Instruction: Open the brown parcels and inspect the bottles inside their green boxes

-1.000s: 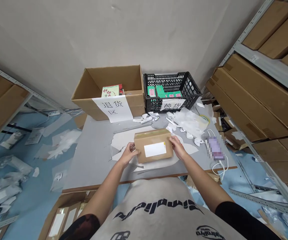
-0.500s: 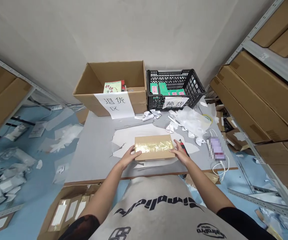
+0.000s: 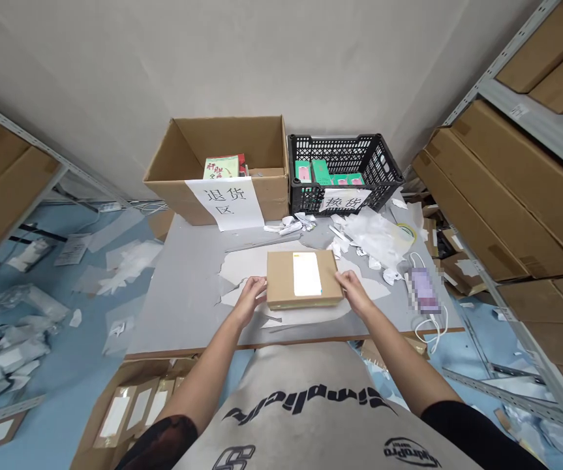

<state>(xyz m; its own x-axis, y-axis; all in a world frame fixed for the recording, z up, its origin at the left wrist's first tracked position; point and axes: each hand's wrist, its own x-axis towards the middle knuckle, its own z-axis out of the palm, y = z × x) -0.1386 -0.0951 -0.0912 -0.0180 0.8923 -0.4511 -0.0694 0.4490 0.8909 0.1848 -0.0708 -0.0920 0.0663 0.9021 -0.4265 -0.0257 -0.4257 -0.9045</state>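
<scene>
A closed brown cardboard box (image 3: 281,277) is between my two hands, just above or on the table in front of me; I cannot tell which. A white label (image 3: 306,274) lies on its upper face, and shiny tape shows along the lower near edge. My left hand (image 3: 252,299) grips the box at its left end, fingers partly hidden behind it. At the opposite end, my right hand (image 3: 354,292) holds the right side with the thumb near the top edge.
Behind stand an open carton (image 3: 274,196) with a paper sign and a black plastic crate (image 3: 342,192) holding green boxes. Crumpled plastic (image 3: 379,234) and a phone (image 3: 425,289) with a white cable lie right. A carton of parcels (image 3: 90,418) sits below left.
The box has been turned over: its taped face was up before, and now the face with the white label is up. Both hands remain at its ends.
</scene>
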